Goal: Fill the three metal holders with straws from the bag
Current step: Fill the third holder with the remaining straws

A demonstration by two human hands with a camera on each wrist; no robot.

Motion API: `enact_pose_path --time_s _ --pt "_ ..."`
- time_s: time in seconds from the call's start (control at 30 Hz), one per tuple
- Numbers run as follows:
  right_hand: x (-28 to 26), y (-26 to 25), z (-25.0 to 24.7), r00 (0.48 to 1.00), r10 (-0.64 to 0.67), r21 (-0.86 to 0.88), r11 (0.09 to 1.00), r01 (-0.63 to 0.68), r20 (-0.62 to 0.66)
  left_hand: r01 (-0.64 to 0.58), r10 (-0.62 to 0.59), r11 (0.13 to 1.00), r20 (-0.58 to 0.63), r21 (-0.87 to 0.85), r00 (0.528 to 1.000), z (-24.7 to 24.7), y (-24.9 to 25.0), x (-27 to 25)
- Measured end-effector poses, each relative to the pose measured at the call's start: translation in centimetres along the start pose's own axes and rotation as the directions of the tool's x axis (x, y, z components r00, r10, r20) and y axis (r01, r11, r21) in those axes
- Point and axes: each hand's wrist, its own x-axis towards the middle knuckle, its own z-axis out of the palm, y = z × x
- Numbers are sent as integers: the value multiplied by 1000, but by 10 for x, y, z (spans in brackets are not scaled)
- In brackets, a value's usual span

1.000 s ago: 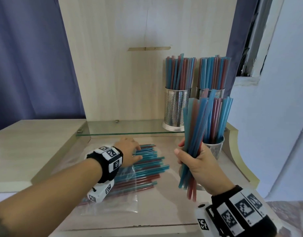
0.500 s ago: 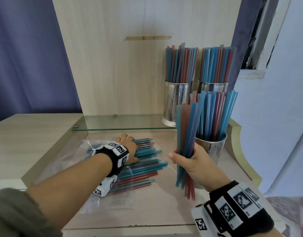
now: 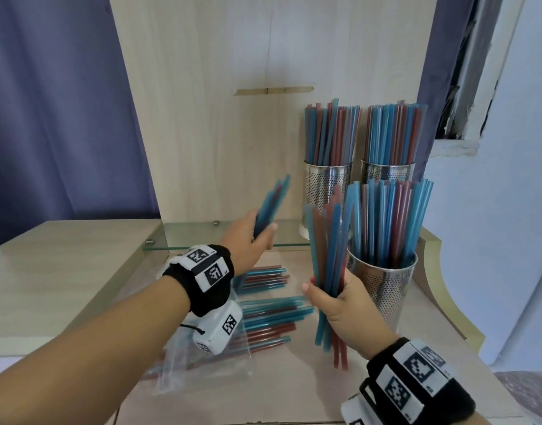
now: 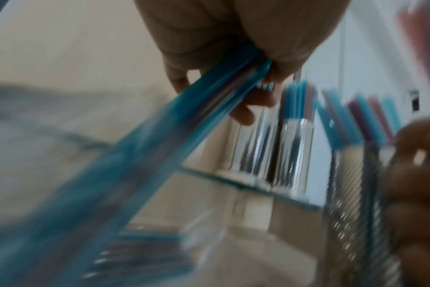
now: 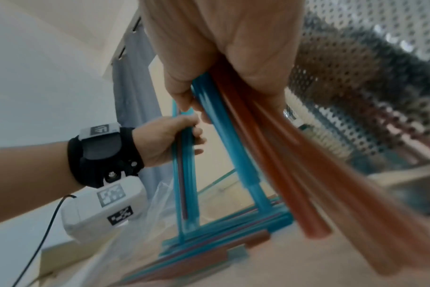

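Note:
Three perforated metal holders stand at the right, each packed with blue and red straws: two on the glass shelf (image 3: 326, 187) (image 3: 386, 171) and a nearer one (image 3: 386, 286) on the wooden top. My right hand (image 3: 340, 302) grips an upright bundle of blue and red straws (image 3: 331, 256) just left of the near holder. My left hand (image 3: 251, 237) is raised over the shelf edge and holds a small bunch of mostly blue straws (image 3: 272, 200), tilted up to the right. A clear plastic bag (image 3: 202, 360) with loose straws (image 3: 272, 311) spilling from it lies on the wood below.
A glass shelf (image 3: 196, 237) runs along the wooden back panel (image 3: 233, 118). A blue curtain (image 3: 55, 102) hangs at the left and a white wall (image 3: 508, 210) closes the right side. The wooden top's curved raised edge (image 3: 447, 302) lies right of the near holder.
My left hand has left the pile on the table and risen with a small bunch of straws toward the right hand's bundle. The right hand has stayed beside the near holder.

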Motion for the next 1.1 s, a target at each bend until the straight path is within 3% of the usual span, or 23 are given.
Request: enact_pose_path --time_s 0.07,0.17,0.2,0.3,0.4,0.67,0.8,0.93,1.0,1.1 --pt "2 -3 5 999 -9 22 1000 10 -42 -17 -13 975 -135 -223 991 -13 17 0" --pt "7 -18 11 998 -38 43 998 40 -48 26 -109 779 -94 -627 990 -26 48 -4" --pt "8 -25 13 998 -61 73 995 62 -14 61 -119 728 -38 -683 992 -27 54 -7" --pt "12 -39 15 987 -125 116 987 113 97 148 -106 683 103 -716 989 -21 65 -18" --pt "13 -43 11 981 -141 93 987 130 132 162 -134 592 101 -790 986 -12 72 -29" --pt "1 -49 12 981 -114 30 993 110 158 147 -295 564 -32 -812 955 14 81 -39" --pt "-1 -52 12 979 -73 1 997 74 192 111 -222 576 -25 -810 975 18 76 -41" --pt "-4 -49 13 976 -15 -18 1000 19 219 110 -116 645 46 -756 992 11 76 -44" --pt "-6 -50 12 981 15 -77 997 0 195 47 -19 688 47 -724 999 1 80 -45" --pt "-8 -52 7 990 55 -206 978 -27 132 -109 82 767 -72 -632 994 -24 85 -39"
